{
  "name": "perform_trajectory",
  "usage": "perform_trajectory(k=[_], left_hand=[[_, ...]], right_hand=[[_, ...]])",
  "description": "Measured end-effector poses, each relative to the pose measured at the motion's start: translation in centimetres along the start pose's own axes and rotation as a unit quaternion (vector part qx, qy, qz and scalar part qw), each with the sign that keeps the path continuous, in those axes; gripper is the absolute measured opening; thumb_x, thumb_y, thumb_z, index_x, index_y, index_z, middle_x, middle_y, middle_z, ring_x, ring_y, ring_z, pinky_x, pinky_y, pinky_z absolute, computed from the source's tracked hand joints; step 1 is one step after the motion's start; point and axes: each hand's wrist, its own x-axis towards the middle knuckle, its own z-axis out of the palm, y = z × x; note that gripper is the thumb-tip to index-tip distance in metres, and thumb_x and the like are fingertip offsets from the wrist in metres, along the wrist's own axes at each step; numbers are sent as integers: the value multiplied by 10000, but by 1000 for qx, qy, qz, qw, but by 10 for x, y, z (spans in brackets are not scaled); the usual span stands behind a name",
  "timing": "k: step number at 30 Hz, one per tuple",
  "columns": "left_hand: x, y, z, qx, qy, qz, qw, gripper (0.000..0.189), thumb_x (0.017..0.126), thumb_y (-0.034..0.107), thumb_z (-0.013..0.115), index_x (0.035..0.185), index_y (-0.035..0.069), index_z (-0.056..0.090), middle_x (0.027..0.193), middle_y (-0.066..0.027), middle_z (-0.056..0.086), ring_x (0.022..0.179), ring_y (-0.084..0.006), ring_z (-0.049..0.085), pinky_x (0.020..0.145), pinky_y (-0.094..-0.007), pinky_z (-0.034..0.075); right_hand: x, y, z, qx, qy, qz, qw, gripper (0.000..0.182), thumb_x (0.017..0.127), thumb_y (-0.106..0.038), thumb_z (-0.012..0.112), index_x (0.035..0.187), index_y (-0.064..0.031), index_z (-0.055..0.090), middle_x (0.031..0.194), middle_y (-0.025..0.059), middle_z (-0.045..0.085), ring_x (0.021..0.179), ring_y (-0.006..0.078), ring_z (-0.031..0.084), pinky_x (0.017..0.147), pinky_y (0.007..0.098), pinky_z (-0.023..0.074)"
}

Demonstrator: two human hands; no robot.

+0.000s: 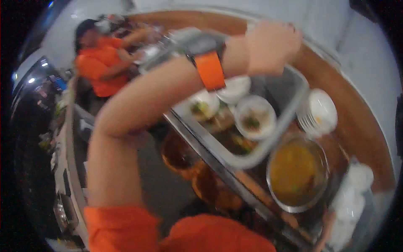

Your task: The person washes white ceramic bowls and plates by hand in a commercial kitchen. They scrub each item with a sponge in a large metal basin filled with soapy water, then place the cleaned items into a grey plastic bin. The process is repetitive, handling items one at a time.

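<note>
My left arm reaches across the view, with an orange-banded watch on the wrist. At its end, my left hand is blurred above the far edge of a translucent plastic tub. Its fingers seem curled, and their far side is hidden. Inside the tub lie several white bowls with food scraps and murky liquid. Only a sliver of my right hand shows at the lower right, beside a stack of white bowls or cups; its grip is hidden.
A round metal bowl of yellow-brown liquid stands beside the tub. Stacked white dishes rest near the wall. Brown round containers sit below the metal counter edge. A person in orange works at the far left.
</note>
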Motion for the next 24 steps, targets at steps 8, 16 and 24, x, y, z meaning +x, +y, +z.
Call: perform_trajectory(k=[8,16,24], left_hand=[[75,186,92,-166,-143,48,974,220,564,87,600,768,13,561,789,-153,571,761,-288,559,615,-381,456],[30,307,188,-179,-230,-66,954,240,586,105,636,805,31,571,801,-107,587,767,-248,572,605,-367,457],[-61,320,211,-123,-190,53,973,328,563,110,632,858,55,500,876,-84,534,863,-230,499,730,-341,387]], right_hand=[[6,-78,-106,210,263,-160,928,372,798,-298,472,1026,-7,518,922,190,564,868,281,540,756,312,399],[131,-155,-9,343,38,-167,924,272,753,-277,471,767,-41,605,704,131,601,614,239,572,586,357,435],[175,-159,105,-119,33,-419,899,224,676,-270,510,782,-102,615,755,108,601,659,257,577,571,351,456]])
